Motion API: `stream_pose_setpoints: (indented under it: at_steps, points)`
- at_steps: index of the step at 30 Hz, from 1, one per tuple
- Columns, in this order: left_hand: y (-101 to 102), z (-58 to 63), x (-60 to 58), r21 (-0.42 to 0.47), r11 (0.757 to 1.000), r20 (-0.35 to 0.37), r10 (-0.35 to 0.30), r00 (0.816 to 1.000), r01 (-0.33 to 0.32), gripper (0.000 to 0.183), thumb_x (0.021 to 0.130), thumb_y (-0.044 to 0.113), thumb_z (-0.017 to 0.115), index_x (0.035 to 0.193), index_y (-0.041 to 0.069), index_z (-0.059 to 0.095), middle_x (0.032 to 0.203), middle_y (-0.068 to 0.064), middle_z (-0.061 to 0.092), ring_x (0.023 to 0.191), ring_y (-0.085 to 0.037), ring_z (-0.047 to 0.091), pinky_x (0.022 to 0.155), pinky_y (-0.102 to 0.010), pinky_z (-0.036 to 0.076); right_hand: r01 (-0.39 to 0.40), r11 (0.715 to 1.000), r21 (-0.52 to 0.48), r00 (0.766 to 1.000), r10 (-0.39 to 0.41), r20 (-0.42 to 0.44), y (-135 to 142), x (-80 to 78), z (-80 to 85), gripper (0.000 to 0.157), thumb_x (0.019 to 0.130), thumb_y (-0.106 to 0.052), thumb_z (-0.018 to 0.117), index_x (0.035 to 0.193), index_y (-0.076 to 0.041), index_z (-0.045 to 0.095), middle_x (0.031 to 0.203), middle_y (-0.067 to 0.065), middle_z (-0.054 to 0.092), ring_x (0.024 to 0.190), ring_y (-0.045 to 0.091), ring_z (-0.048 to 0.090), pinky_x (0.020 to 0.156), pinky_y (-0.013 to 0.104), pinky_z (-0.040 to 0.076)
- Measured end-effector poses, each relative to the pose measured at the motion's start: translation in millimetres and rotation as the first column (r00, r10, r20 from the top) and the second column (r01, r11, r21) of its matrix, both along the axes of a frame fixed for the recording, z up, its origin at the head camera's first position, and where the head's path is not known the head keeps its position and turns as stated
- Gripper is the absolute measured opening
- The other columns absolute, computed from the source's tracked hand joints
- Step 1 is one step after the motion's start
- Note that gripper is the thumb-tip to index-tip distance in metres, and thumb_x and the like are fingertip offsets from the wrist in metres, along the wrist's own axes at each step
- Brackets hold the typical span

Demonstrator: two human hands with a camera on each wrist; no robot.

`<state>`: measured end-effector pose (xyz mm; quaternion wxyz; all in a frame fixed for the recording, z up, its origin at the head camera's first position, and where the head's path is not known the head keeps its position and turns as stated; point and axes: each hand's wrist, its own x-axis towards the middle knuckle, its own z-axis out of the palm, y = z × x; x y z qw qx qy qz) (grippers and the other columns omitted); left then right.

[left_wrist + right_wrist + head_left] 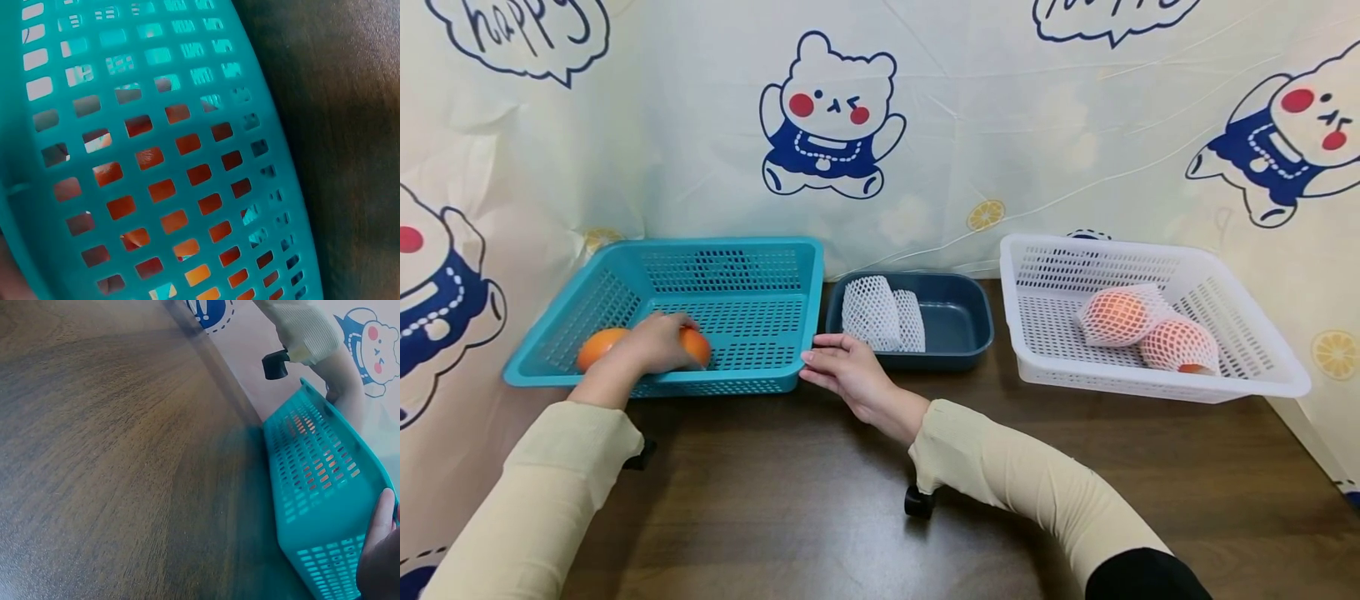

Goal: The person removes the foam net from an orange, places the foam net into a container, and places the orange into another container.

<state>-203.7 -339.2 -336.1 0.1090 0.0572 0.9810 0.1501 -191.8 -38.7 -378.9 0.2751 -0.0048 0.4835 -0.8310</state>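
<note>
In the head view a teal basket (722, 382) stands at the left, with two oranges (597, 347) near its front wall. My left hand (658, 342) reaches over the front rim and grips the right-hand orange (697, 347), covering part of it. The left wrist view looks through the basket's slotted wall (159, 159), where patches of orange show. At the basket's front right corner my right hand (859, 379) holds the rim between thumb and fingers. In the right wrist view the thumb (380, 519) lies against the outside of that corner.
A small dark blue tray (958, 325) holds white foam net sleeves (871, 312). To the right, a white basket (1030, 358) contains two oranges in foam nets (1116, 315). Behind them hangs a printed cloth (700, 125); the wooden table (790, 517) extends in front.
</note>
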Motion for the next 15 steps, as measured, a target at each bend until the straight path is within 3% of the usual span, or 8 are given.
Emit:
stream_pose_setpoints:
  at_steps: [15]
  points:
    - [-9.2, -1.3, -3.2, 0.025, 1.0, 0.055, -0.003, 0.998, 0.002, 0.063, 0.079, 0.011, 0.079, 0.128, -0.018, 0.05, 0.113, -0.039, 0.054, 0.089, -0.043, 0.054, 0.073, -0.052, 0.05, 0.009, 1.0, 0.005, 1.0, -0.009, -0.005, -1.4, -0.5, -0.3, 0.035, 0.101, 0.007, 0.056, 0.136, 0.006, 0.049, 0.105, 0.011, 0.063, 0.088, 0.014, 0.068, 0.093, 0.035, 0.055]
